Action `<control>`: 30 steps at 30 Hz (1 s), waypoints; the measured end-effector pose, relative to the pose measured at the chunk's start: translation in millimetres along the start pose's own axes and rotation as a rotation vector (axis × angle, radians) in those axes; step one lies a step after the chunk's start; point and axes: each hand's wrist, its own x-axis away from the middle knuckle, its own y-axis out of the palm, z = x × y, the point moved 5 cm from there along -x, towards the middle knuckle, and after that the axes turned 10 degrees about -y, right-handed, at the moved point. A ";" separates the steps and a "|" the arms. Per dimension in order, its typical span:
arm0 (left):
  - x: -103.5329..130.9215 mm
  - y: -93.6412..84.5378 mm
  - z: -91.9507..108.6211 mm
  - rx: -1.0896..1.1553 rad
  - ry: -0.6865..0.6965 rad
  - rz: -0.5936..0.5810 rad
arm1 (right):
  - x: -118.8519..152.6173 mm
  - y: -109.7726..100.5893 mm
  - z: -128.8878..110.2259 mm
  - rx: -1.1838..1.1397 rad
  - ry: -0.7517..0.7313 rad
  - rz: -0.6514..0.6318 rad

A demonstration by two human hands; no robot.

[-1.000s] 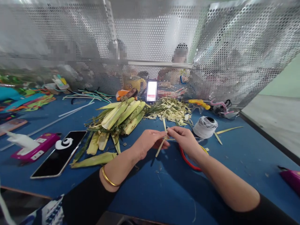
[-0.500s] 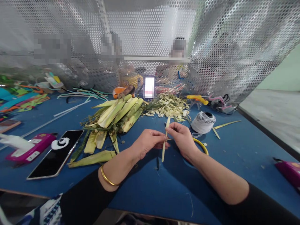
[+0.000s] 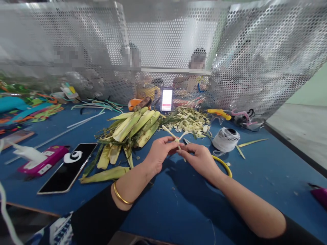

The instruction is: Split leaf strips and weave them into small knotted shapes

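Note:
Over the blue table [image 3: 153,204], my left hand [image 3: 160,152] pinches a narrow pale corn husk strip [image 3: 168,130] between thumb and fingers. My right hand [image 3: 201,159] is closed on the lower part of the same strip, close to the left fingertips. At the crossing a thin pale end sticks out up and to the right. Beneath my right wrist lies a yellow loop [image 3: 224,164], partly hidden, and a dark pointed tip [image 3: 186,140] shows beyond the fingers. A heap of corn husks [image 3: 135,126] lies left of the hands.
Husk scraps [image 3: 190,119] are piled behind the hands. To the right stand a spool of white thread [image 3: 226,140] and a yellow glue gun [image 3: 219,113]. A phone [image 3: 67,170] and a magenta power strip [image 3: 46,163] lie left. A perforated metal screen [image 3: 168,41] closes off the back.
The husk strip has turned from nearly upright to slanting up and left, with a thin end now showing on the right. My right hand has moved down along it.

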 end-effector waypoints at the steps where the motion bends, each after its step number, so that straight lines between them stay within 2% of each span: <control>1: -0.3 0.3 -0.5 0.002 0.003 0.001 | 0.0 2.2 -0.2 -0.021 -0.006 -0.013; 9: 0.0 -2.7 -3.6 -0.008 0.029 0.109 | -2.0 -1.2 -16.5 -0.136 -0.156 -0.057; 12: -1.0 -4.9 -3.0 0.000 0.010 0.104 | -1.8 -2.5 -14.7 -0.148 -0.095 -0.039; 17: -0.7 -4.9 3.1 0.003 -0.021 0.011 | -2.3 -6.2 -6.0 -0.243 0.018 0.032; 22: 1.9 -3.4 5.0 -0.027 -0.040 0.007 | -4.4 -12.6 1.6 -0.264 0.070 0.102; 26: 1.6 -3.8 2.5 -0.009 -0.051 0.047 | -4.0 -10.5 3.8 -0.252 0.089 0.061; 30: 0.2 -4.6 1.3 0.009 -0.044 0.062 | -3.1 -8.3 0.2 -0.169 0.024 0.036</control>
